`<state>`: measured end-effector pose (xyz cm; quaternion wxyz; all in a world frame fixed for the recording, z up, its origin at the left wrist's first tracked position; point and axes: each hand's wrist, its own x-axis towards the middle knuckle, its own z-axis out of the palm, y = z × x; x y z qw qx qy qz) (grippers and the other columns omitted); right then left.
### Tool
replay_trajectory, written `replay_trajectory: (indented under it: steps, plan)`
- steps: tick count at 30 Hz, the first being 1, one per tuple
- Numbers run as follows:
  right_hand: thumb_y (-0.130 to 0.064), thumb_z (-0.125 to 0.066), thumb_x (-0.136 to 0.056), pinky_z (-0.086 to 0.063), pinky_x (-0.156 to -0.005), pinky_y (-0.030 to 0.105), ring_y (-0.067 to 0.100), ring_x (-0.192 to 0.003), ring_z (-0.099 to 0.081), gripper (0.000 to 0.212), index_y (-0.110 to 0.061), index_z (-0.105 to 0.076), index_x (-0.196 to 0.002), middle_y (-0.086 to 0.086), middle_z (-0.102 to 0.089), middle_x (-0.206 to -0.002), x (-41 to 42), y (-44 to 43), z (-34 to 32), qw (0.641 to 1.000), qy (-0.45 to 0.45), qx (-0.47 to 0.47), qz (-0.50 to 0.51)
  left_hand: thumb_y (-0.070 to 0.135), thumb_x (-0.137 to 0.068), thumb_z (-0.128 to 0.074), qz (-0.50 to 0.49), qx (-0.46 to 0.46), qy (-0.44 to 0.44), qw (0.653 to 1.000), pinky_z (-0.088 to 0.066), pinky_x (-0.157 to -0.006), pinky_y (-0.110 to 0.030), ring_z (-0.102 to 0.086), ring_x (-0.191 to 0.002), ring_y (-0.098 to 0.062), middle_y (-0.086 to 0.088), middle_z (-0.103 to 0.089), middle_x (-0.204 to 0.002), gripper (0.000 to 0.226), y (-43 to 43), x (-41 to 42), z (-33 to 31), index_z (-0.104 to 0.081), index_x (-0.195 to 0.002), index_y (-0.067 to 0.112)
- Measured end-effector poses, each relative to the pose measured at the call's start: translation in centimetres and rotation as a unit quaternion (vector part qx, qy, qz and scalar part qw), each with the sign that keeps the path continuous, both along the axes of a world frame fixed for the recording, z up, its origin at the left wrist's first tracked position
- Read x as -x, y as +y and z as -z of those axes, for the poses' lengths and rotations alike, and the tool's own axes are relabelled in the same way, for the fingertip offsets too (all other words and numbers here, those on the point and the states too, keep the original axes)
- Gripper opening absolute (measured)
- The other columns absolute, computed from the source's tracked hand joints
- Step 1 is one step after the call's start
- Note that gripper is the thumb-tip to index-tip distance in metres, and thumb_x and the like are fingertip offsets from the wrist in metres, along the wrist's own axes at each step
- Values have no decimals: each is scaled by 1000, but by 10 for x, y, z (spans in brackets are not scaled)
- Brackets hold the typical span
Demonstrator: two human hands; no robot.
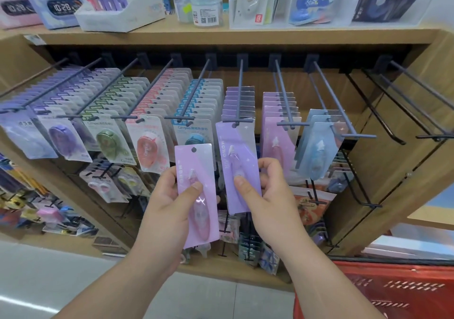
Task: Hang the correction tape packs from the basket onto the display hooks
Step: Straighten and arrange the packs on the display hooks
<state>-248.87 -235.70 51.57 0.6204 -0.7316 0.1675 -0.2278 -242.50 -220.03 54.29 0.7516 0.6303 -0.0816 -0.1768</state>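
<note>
Now | left hand point(169, 203) grips pink pack point(196, 168) | right hand point(267, 195) pinches purple pack point(233, 144) (hooked) | basket point(393, 291) cropped

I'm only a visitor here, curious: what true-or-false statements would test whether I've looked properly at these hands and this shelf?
1. Each hand holds a pack: the left hand a pink-lilac pack, the right hand a purple pack. True.
2. The basket is blue. False: it is red.
3. The far-right hooks are full of packs. False: they are bare.
4. The clock on the top shelf reads 10:28. True.
5. The pink-lilac pack hangs on a hook. False: its hole is free, and the left hand holds it below the hooks.
</note>
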Motion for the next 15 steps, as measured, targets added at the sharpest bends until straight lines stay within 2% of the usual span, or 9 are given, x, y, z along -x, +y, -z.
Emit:
replay_trajectory:
  steps: [2,4,7,11,15]
  plan:
    - [-35,-66,-98,-55,-77,35,12,-90,-69,21,-36,-49,-109,-7,-72,-100,-5,2,3,1000,7,15,5,1,-103,-54,-5,9,-7,1000,-57,-60,-21,-74,-75,-10,1,-79,-92,24,-1,0,-2,-67,-113,19]
    - [-35,-66,-98,-55,-78,36,11,-93,-69,21,-37,-48,-108,-7,-71,-104,-7,5,7,1000,5,21,10,0,-103,-53,-7,15,-13,1000,-56,-59,-19,-74,-74,-9,1,-79,-90,24,-1,0,-3,-66,-114,17]
    - [-39,-64,-98,-54,-80,35,12,-97,-68,21,-38,-48,-111,-8,-70,-108,-5,7,13,999,-9,25,28,0,-103,-54,-5,20,-14,1000,-57,-61,-20,-75,-76,-11,-1,-79,-93,24,0,0,-4,-67,-115,17]
    - [-35,-64,-99,-52,-76,23,5,-92,-67,23,-31,-50,-118,-13,-70,-102,-3,5,15,999,-19,9,49,1,-103,-55,-3,14,-18,1000,-58,-64,-22,-75,-80,-14,-2,-80,-95,24,0,-1,-3,-67,-115,18]
    - [-41,-62,-100,-51,-73,26,8,-89,-66,19,-33,-50,-112,-10,-70,-99,-12,0,15,999,15,22,45,2,-102,-57,7,16,-19,1000,-59,-72,-24,-75,-88,-15,-5,-79,-104,24,-2,0,-1,-67,-119,17]
